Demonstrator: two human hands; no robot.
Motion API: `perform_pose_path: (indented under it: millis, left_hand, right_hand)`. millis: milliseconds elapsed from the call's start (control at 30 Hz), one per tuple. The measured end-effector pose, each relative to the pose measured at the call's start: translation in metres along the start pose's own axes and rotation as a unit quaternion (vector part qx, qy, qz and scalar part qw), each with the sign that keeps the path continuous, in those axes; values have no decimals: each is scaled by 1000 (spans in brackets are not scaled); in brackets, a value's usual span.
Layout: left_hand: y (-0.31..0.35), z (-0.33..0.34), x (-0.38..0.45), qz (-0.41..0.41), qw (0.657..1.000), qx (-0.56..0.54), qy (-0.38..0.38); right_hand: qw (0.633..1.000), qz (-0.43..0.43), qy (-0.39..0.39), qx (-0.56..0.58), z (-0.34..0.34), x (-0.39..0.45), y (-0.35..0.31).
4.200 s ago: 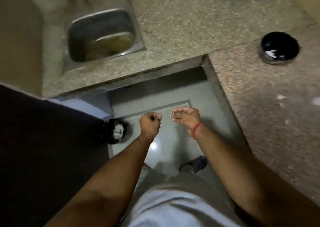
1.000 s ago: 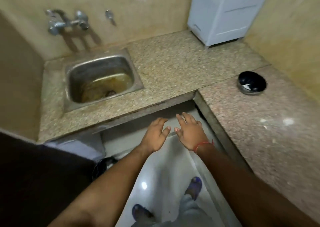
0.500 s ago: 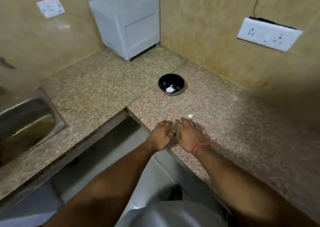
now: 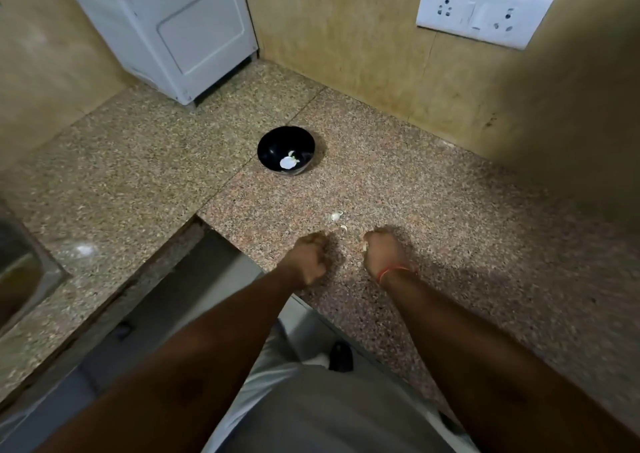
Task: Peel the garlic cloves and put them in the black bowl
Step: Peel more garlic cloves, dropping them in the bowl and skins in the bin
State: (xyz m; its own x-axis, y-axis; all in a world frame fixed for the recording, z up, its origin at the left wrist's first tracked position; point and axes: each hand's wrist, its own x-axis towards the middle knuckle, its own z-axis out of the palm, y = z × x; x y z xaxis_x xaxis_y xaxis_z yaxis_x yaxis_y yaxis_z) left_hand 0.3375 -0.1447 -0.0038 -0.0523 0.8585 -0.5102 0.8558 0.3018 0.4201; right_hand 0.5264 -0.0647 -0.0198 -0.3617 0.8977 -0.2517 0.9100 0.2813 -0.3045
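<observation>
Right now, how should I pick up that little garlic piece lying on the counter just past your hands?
Pinch the garlic clove across its narrow middle with thumb and forefinger, coming straight down from above. It lies flat and alone on the granite counter, too low to slide fingers under. The right hand seems nearer, though it already appears to hold something pale, so the left hand may suit better.

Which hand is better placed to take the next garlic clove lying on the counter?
Probably the right hand: the two loose cloves lie just beyond its knuckles. The left hand is a fist, slightly farther from them.
</observation>
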Motion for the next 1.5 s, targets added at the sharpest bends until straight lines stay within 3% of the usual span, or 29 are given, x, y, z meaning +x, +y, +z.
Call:
perform_pose_path:
  millis: [267,567,733,900,1000,1300,1500]
  left_hand:
    - [-3,-19,16,7,1000,2,9]
    - [-64,-42,73,-19,999,-27,33]
    - [-74,-79,64,-33,997,-41,64]
    - [-91,-90,78,-28,998,-17,47]
    - [-96,-90,84,-20,998,-6,55]
    - [-92,-78,88,2,994,-7,106]
    - [-62,-55,82,61,993,5,99]
  right_hand:
    - [998,43,-22,35,4,19,-7]
    - [982,-31,21,186,-26,83,-70]
    - [980,-78,49,176,-40,144,-123]
    - [978,-121,74,150,-52,189,-163]
    - [979,-112,69,159,-51,203,-172]
    - [975,-65,89,192,-35,171,-131]
    - [990,-3,41,134,-23,116,-79]
